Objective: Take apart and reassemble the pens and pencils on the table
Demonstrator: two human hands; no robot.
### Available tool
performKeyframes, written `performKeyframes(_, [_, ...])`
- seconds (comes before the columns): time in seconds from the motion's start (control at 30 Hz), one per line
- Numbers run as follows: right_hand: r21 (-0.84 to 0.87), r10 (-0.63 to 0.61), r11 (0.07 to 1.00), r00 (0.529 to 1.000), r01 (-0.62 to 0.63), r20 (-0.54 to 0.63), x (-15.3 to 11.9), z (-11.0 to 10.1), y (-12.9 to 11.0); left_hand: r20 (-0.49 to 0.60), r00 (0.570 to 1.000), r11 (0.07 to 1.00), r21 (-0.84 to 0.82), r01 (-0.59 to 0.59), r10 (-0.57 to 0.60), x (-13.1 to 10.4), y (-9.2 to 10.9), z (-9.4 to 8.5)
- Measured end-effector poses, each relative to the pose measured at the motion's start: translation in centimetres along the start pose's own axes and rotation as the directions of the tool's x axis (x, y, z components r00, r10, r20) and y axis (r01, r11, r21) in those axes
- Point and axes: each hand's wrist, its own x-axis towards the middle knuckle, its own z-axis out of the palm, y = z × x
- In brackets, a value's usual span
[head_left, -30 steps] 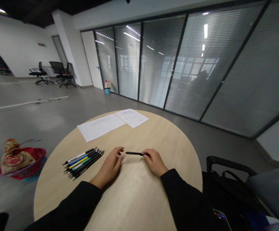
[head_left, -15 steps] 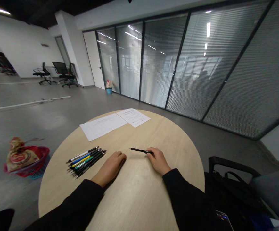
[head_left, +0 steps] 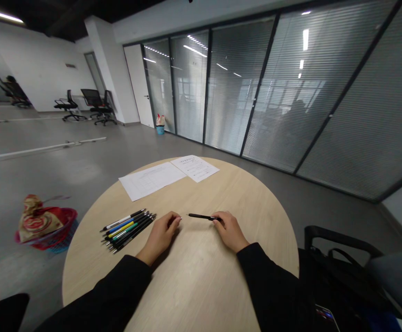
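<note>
A glass partition [head_left: 235,83] with blinds fills the upper middle and right of the frame; below it a round wooden table [head_left: 194,281] takes up the lower centre; a dark chair [head_left: 339,234] stands at the lower right, its armrest beside the table edge; at the lower left, on the floor, a red basket [head_left: 72,217] holds a brown and red bag [head_left: 36,224]; two printed sheets, a left one [head_left: 152,180] and a right one [head_left: 196,168], lie edge to edge at the table's far side; a bunch of pens [head_left: 129,230], white, blue, yellow, green and black, lies aslant left of centre; just beside it the left hand [head_left: 161,236] curls inward, a tiny bright speck [head_left: 181,218] at its fingertips, though I cannot tell whether it grips anything; at centre right the right hand [head_left: 231,230] pinches one end of a black pen [head_left: 201,216], whose tip points left toward the other hand, apart from it.
</note>
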Motion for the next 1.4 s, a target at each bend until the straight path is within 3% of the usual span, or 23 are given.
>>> performKeyframes(0.3, [-0.021,-0.065,0.998,0.998,0.066,0.011,-0.2,0.0,-0.6,-0.015,0.998,0.992,-0.109,0.063,-0.065,0.0,-0.2,0.5])
performKeyframes(0.63, [-0.017,-0.115,0.993,0.993,0.116,0.015,-0.3,0.3,-0.6,0.037,0.992,0.977,-0.173,0.122,-0.118,0.0,0.3,0.6])
performKeyframes(1.17, [-0.021,-0.161,0.986,0.986,0.163,0.048,-0.3,0.2,-1.2,0.115,0.981,0.967,-0.181,0.178,-0.159,0.0,0.1,0.8])
performKeyframes(1.4, [-0.009,-0.142,0.99,0.989,0.142,0.045,-0.4,0.3,-1.0,0.14,0.987,0.961,-0.252,0.111,-0.077,0.0,0.1,0.7])
